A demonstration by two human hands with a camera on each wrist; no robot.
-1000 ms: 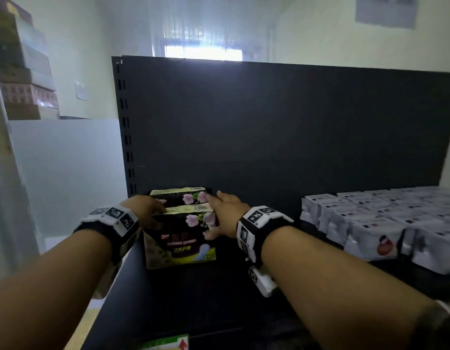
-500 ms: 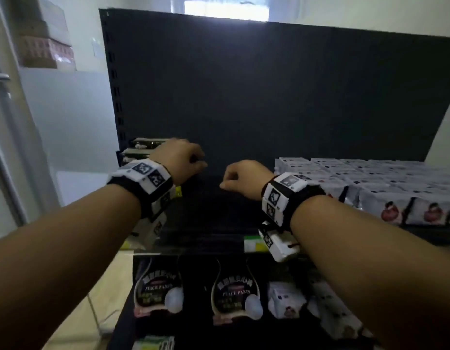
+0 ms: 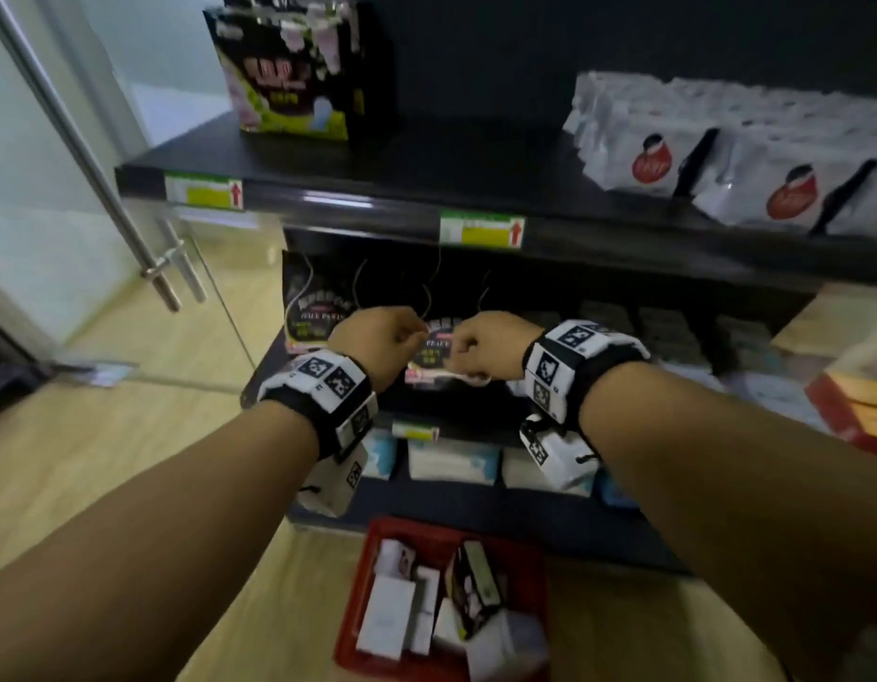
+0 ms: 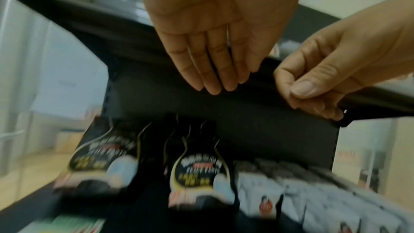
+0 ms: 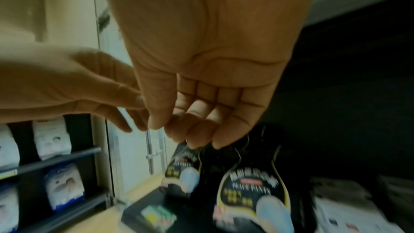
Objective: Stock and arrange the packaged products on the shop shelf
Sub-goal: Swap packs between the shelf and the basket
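Two black floral packs (image 3: 293,76) stand at the left end of the top shelf (image 3: 352,199). Both hands hang lower, in front of the middle shelf and its black pouches (image 3: 313,312). My left hand (image 3: 377,342) holds nothing, and its fingers (image 4: 212,59) point straight down. My right hand (image 3: 485,344) is close beside it; its fingers (image 5: 197,112) are curled, the thumb tip rests on the index finger, and nothing is held. A red basket (image 3: 362,558) with several white and dark packs sits on the floor below the hands.
White packs with a red mark (image 3: 672,145) fill the right of the top shelf. White and blue packs (image 3: 451,460) line the lowest shelf. A glass door with a metal handle (image 3: 170,278) stands to the left. A red and yellow carton (image 3: 854,401) sits at the right.
Both hands let go of the floral packs on the top shelf and dropped together to middle-shelf height. My view tilted down, so the lower shelves and the red basket now show.
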